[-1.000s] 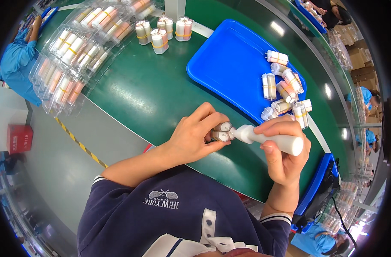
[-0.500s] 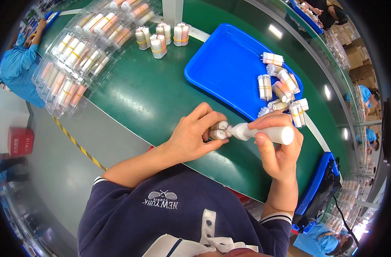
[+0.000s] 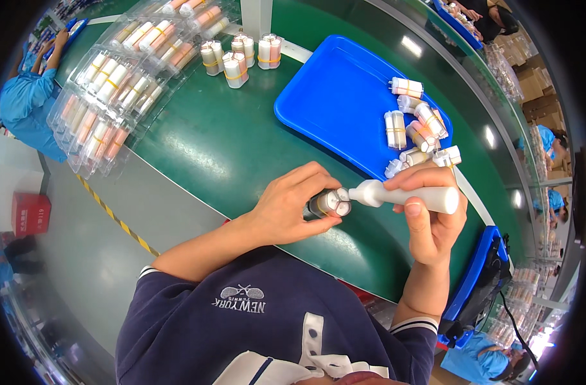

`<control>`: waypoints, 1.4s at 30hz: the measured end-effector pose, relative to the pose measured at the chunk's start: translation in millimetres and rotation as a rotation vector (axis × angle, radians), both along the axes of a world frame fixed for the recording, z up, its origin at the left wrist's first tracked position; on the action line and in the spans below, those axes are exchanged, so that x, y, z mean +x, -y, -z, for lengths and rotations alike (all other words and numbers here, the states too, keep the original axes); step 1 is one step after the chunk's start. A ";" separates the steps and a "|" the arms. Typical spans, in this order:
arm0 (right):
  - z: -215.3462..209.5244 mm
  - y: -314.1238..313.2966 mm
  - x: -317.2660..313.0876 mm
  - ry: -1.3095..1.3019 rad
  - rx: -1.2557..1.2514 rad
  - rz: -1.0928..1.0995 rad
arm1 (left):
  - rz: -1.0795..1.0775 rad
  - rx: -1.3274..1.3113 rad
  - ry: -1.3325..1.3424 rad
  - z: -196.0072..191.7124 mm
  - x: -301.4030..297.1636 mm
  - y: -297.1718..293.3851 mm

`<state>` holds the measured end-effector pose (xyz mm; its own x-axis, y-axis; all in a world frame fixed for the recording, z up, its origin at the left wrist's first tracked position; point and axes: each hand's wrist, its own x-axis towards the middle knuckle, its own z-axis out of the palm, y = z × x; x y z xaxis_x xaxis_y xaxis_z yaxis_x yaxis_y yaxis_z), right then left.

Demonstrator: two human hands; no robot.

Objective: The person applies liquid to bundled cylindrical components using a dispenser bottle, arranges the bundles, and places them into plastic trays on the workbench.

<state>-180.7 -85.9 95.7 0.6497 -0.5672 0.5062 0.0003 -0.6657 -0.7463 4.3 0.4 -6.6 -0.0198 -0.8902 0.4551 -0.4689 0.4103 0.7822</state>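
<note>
My left hand (image 3: 296, 206) is closed around a banded bundle of small tubes (image 3: 332, 203), whose round white ends face right. In my right hand (image 3: 431, 215) lies a white squeeze bottle (image 3: 421, 198), gripped between thumb and fingers. Its narrow tip points left at the bundle's end; whether the two touch, I cannot tell. Just beyond my right hand, several similar bundles (image 3: 420, 136) lie jumbled in the right part of a blue tray (image 3: 325, 70).
Several banded bundles (image 3: 236, 69) stand upright on the green table (image 3: 203, 128). Clear plastic trays of tubes (image 3: 110, 80) are stacked at the far left. A blue bin (image 3: 476, 289) is at the right edge. A person in blue (image 3: 33, 106) works at far left.
The bottle and my right hand have shifted a little right, drawing the tip back from the bundle. My left hand has turned the bundle, so its ends show more fully.
</note>
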 end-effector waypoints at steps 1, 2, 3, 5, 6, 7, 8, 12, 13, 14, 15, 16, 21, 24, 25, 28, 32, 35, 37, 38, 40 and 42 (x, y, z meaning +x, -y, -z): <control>-0.2 0.2 -1.2 0.012 0.011 0.003 | 0.006 0.020 -0.024 -0.8 -0.6 -0.9; -0.1 0.3 -1.9 0.024 0.022 0.006 | 0.012 0.040 -0.048 -1.6 -1.0 -1.5; 0.3 0.3 -1.5 0.023 0.023 0.007 | 0.013 0.042 -0.049 -3.0 -0.9 -1.2; 1.2 -0.2 -0.1 0.023 0.036 -0.017 | 0.003 -0.003 -0.010 -5.0 -0.5 -0.2; 1.2 -0.4 0.9 0.022 0.038 -0.018 | 0.003 -0.001 -0.012 -4.3 -0.1 0.2; 0.7 -0.6 1.8 0.009 0.016 -0.016 | 0.006 -0.027 0.011 -3.3 0.3 0.7; 0.3 -0.6 2.5 -0.004 -0.005 -0.014 | 0.009 -0.053 0.034 -2.5 0.5 0.9; 0.0 1.1 3.0 -0.046 -0.023 -0.052 | 0.016 -0.076 -0.005 -2.8 0.5 0.5; -0.4 1.1 3.1 -0.058 -0.026 -0.054 | 0.029 -0.052 0.011 -3.8 1.1 0.3; -0.4 1.0 3.2 -0.069 -0.029 -0.056 | 0.043 -0.029 0.026 -4.1 1.4 0.2; 0.8 1.7 4.1 -0.070 -0.028 -0.056 | 0.043 -0.027 0.025 -3.7 1.1 0.0; 2.7 3.1 5.5 -0.057 -0.089 -0.086 | 0.040 -0.011 0.017 -3.3 0.6 -0.2; 5.8 5.0 6.4 -0.073 -0.145 -0.115 | 0.032 0.041 -0.029 -4.6 -0.1 -0.8; 4.4 3.6 5.6 -0.061 -0.130 -0.107 | 0.037 -0.046 0.013 -7.6 1.9 1.1; 2.6 2.5 4.1 -0.040 -0.100 -0.101 | 0.037 -0.020 0.021 -4.4 2.7 0.3; -0.8 -3.2 -0.6 0.014 0.015 -0.051 | 0.055 0.042 0.023 -4.8 6.1 -1.4; 0.7 -0.2 -1.2 -0.017 0.010 0.012 | 0.042 0.131 -0.138 -12.0 0.9 -2.8; 1.4 1.3 3.5 -0.077 -0.078 -0.080 | 0.052 0.115 -0.088 -3.3 3.9 -1.9; 0.2 -1.2 1.8 -0.035 -0.029 -0.055 | 0.078 0.137 -0.088 -2.1 5.4 -2.8; 0.2 -2.2 0.9 0.010 0.018 -0.030 | 0.103 0.158 -0.087 -1.5 5.9 -3.2; 2.3 -1.6 0.5 0.059 0.047 -0.024 | 0.121 0.138 -0.053 -1.8 5.7 -2.2; 2.0 -1.7 1.7 0.023 0.026 -0.036 | 0.140 0.117 -0.018 -2.5 4.7 -1.4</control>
